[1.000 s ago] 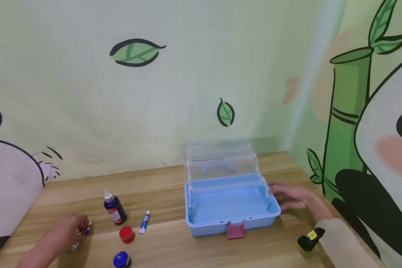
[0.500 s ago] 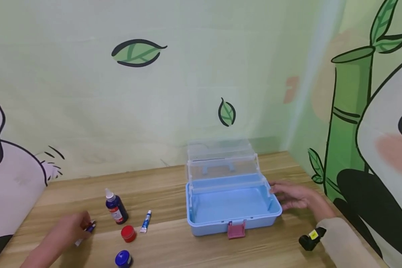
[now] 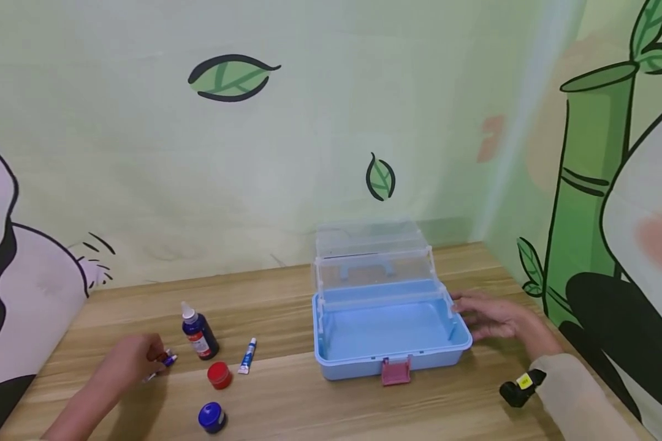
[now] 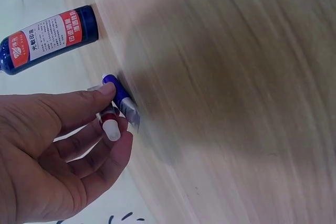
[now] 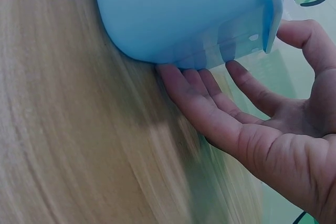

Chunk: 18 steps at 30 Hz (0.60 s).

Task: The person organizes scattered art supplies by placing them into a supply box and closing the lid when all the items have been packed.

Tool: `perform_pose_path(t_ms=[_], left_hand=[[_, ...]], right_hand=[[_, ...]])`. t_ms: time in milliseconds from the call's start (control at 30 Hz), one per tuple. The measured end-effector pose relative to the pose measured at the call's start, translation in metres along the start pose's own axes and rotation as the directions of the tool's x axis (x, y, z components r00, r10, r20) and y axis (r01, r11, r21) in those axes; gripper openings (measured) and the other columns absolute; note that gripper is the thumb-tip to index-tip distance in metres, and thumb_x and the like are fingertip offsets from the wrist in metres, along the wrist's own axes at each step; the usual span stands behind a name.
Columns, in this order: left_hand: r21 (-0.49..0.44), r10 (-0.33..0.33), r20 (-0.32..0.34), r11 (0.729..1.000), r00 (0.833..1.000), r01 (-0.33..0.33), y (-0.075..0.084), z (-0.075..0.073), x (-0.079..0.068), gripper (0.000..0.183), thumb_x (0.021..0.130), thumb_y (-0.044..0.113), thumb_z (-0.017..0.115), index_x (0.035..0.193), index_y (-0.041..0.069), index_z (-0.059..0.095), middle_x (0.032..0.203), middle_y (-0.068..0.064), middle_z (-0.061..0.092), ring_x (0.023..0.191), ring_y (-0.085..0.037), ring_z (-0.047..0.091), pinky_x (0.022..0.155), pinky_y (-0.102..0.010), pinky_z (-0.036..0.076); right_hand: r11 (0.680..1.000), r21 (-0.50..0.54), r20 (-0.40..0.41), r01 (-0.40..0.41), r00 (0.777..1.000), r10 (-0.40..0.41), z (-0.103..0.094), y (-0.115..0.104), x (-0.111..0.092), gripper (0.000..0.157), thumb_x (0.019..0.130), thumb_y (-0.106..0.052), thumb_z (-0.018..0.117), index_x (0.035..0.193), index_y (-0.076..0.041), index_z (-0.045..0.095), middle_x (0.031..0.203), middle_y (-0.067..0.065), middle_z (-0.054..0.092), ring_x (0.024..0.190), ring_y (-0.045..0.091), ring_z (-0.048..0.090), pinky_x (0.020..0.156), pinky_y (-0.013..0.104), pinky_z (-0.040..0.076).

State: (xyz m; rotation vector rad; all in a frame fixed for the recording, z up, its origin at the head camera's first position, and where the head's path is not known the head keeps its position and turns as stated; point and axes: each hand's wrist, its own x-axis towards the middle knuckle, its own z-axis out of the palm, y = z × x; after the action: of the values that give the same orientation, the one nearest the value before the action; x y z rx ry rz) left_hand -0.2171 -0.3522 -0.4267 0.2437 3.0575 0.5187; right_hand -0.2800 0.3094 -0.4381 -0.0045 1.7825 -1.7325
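Observation:
My left hand (image 3: 135, 361) pinches two small tubes between thumb and fingers, low over the wooden table at the left. In the left wrist view, one is a blue tube (image 4: 119, 94) with a silvery flat end. The other is a red tube (image 4: 111, 129), its white cap toward the camera and its body partly covered by fingers. A light blue storage box (image 3: 386, 331) stands with its clear lid (image 3: 375, 263) raised. My right hand (image 3: 493, 315) touches the box's right side, thumb at the rim and fingertips against the outer wall.
Near my left hand stand a dark blue bottle (image 3: 201, 337) with a white nozzle, a red-lidded jar (image 3: 219, 375) and a blue-lidded jar (image 3: 212, 418). A blue-and-white tube (image 3: 247, 356) lies between them and the box. Behind is a painted wall (image 3: 309, 122).
My left hand has moved right and slightly away from me with the tubes. The right hand stays at the box's side. The head view has shifted a little.

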Motion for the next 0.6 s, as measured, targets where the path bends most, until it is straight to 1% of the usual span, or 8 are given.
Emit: perform_pose_path(t_ms=[133,300,467,600], left_hand=[[0.008,0.016,-0.011,1.0,1.0,-0.016,0.0001,0.0001,0.0016,0.017,0.072,0.003,0.076,0.074,0.008,0.06,0.067,0.001,0.058,0.062,-0.013,0.05,0.055,-0.03,0.042],[0.024,0.04,-0.031,0.999,0.999,-0.039,-0.0002,0.0,0.0005,0.016,0.072,0.005,0.076,0.072,0.011,0.061,0.066,0.003,0.057,0.061,-0.013,0.048,0.054,-0.03,0.039],[0.028,0.028,-0.014,0.999,1.0,-0.028,0.0026,-0.0014,0.0005,0.015,0.073,0.004,0.075,0.072,0.01,0.061,0.065,0.003,0.057,0.06,-0.013,0.047,0.053,-0.029,0.039],[0.027,0.032,-0.02,0.999,0.999,-0.031,0.006,-0.006,0.0011,0.013,0.075,0.007,0.074,0.072,0.009,0.061,0.066,0.002,0.058,0.06,-0.013,0.048,0.054,-0.031,0.041]], right_hand=[[1.0,0.008,0.009,-0.003,1.0,0.003,-0.0023,0.0005,-0.0003,0.077,0.092,-0.017,0.054,0.149,-0.001,0.006,0.145,0.033,0.024,0.113,0.036,0.053,0.088,0.056,0.047],[1.0,0.009,-0.003,-0.004,1.0,0.004,-0.0026,0.0013,0.0006,0.076,0.092,-0.017,0.055,0.149,-0.002,0.006,0.145,0.033,0.022,0.114,0.037,0.051,0.087,0.056,0.047],[1.0,0.007,-0.004,-0.001,1.0,0.001,-0.0025,0.0007,0.0006,0.075,0.093,-0.017,0.054,0.149,-0.002,0.007,0.146,0.033,0.022,0.116,0.037,0.05,0.087,0.056,0.047],[1.0,0.008,-0.003,-0.002,1.0,0.002,-0.0032,0.001,0.0006,0.075,0.093,-0.017,0.054,0.149,-0.002,0.007,0.145,0.032,0.024,0.115,0.037,0.051,0.087,0.056,0.047]])
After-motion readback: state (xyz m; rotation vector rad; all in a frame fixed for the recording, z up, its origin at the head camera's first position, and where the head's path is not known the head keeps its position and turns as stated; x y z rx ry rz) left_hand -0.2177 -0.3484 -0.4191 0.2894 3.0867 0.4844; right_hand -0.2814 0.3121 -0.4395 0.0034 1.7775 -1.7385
